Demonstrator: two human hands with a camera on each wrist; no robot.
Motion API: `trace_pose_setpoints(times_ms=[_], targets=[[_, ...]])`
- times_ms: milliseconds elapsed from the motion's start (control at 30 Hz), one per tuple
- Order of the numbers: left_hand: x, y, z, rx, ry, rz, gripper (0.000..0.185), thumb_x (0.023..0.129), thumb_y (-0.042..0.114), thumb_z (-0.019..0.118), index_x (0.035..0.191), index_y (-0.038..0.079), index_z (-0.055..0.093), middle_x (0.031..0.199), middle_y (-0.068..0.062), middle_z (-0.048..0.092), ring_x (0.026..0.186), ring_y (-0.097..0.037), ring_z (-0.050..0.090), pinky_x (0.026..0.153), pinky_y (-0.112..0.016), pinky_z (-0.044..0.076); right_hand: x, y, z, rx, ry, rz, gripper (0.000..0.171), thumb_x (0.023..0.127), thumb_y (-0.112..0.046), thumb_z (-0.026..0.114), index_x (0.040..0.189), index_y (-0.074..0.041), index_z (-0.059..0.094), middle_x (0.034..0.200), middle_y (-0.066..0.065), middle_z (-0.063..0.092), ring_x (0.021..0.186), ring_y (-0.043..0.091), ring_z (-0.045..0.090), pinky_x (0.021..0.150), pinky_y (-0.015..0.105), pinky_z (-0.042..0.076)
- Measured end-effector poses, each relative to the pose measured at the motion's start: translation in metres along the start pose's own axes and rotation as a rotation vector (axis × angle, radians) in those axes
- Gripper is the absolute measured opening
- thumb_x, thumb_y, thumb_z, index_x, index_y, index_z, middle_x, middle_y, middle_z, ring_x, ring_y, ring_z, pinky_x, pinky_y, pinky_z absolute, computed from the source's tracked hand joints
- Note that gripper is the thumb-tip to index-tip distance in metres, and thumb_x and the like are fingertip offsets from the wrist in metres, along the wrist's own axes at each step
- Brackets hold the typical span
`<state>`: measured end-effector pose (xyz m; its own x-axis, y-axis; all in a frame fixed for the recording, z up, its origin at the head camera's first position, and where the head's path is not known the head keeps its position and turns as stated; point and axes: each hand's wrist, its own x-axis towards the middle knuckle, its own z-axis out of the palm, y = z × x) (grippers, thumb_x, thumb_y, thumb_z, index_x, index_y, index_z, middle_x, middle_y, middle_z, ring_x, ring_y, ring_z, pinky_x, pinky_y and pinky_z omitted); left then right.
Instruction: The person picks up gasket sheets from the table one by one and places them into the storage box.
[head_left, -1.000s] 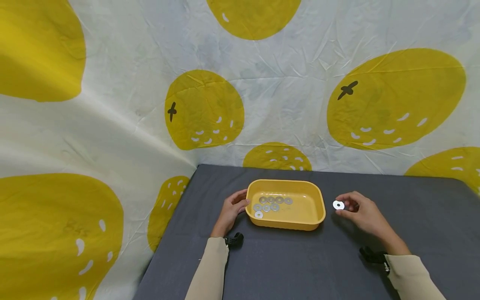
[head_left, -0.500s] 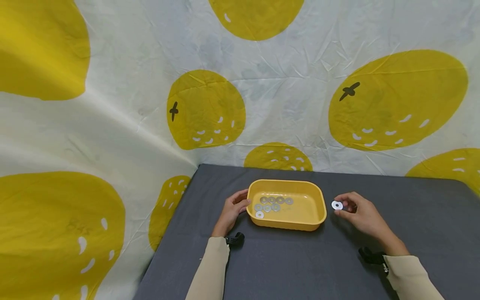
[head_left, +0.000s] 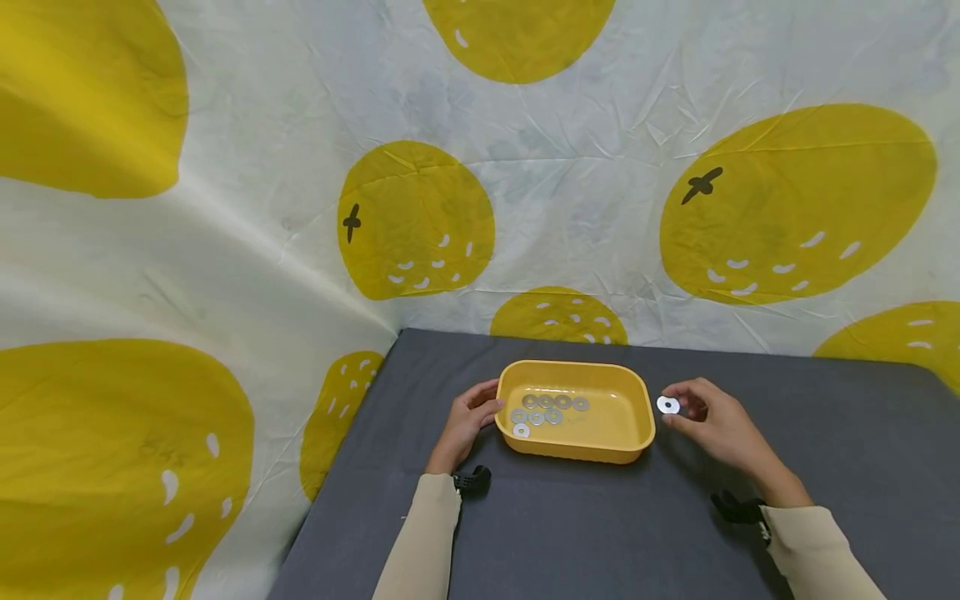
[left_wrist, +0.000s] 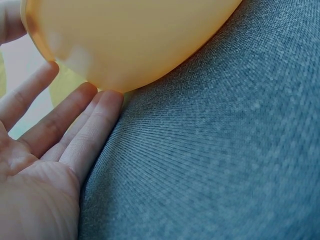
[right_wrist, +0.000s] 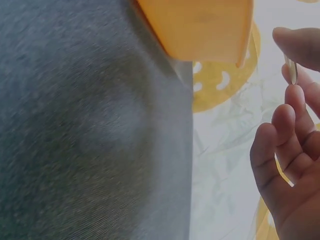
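A shallow yellow plastic tray (head_left: 600, 454) stands on the dark grey cloth, with several flat metal washers (head_left: 553, 416) lying in its left half. At the tray's left end is my left hand (head_left: 459, 425), its thumb on the rim and its fingers against the outer wall; the left wrist view shows the fingertips (left_wrist: 107, 102) touching that wall (left_wrist: 130, 45). Just right of the tray, my right hand (head_left: 720, 421) pinches one washer (head_left: 668, 405) between thumb and fingers, held up off the cloth. In the right wrist view this washer (right_wrist: 291, 70) appears edge-on.
Grey cloth (head_left: 570, 533) covers the table around the tray. A white sheet (head_left: 570, 200) printed with yellow fruit hangs behind the table and along its left side. Dark straps (head_left: 472, 481) sit at both wrists.
My right hand has moved slightly left and up with the washer, closer to the tray's right end. The left hand keeps its place on the tray; the head view shifts a little.
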<state>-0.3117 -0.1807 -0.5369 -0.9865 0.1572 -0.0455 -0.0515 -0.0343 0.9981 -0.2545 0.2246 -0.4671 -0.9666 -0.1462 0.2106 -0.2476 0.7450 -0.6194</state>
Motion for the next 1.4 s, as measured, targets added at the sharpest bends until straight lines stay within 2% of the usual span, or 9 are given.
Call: trace_pose_setpoints(times_ms=[333,633,1100,1400], targets=[[0.001,-0.001,0.0,-0.001,0.0,-0.006,0.049,0.096,0.021,0.072,0.143,0.017,0.06,0.139,-0.014,0.062,0.119,-0.019,0.066,0.096,-0.034,0.058,0.009,-0.013,0.0,0.032,-0.02,-0.012,0.034,0.092,-0.022,0.078,0.122,-0.009,0.068,0.102,0.008,0.059,0.088,0.02,0.052,0.07,0.024,0.046],[0.0,-0.001,0.0,-0.009,0.001,-0.009,0.049,0.096,0.021,0.072,0.143,0.017,0.061,0.14,-0.014,0.062,0.119,-0.019,0.065,0.096,-0.034,0.058,0.018,-0.029,0.007,0.049,-0.016,-0.033,0.033,0.09,-0.016,0.079,0.119,-0.006,0.068,0.098,0.008,0.058,0.084,0.021,0.051,0.068,0.024,0.044],[0.0,-0.001,-0.001,-0.002,0.003,-0.019,0.047,0.097,0.019,0.071,0.143,0.018,0.061,0.14,-0.013,0.062,0.12,-0.02,0.065,0.098,-0.035,0.058,0.029,-0.044,0.028,0.111,-0.013,-0.13,0.027,0.09,-0.019,0.079,0.113,-0.008,0.071,0.096,0.009,0.06,0.075,0.012,0.046,0.064,0.025,0.039],[0.002,-0.002,-0.001,0.002,0.005,-0.016,0.047,0.097,0.018,0.071,0.143,0.019,0.061,0.14,-0.012,0.062,0.121,-0.02,0.065,0.098,-0.036,0.058,0.035,-0.057,0.043,0.13,-0.039,-0.171,0.027,0.089,-0.018,0.081,0.112,-0.009,0.071,0.093,0.005,0.057,0.075,0.012,0.045,0.063,0.026,0.039]])
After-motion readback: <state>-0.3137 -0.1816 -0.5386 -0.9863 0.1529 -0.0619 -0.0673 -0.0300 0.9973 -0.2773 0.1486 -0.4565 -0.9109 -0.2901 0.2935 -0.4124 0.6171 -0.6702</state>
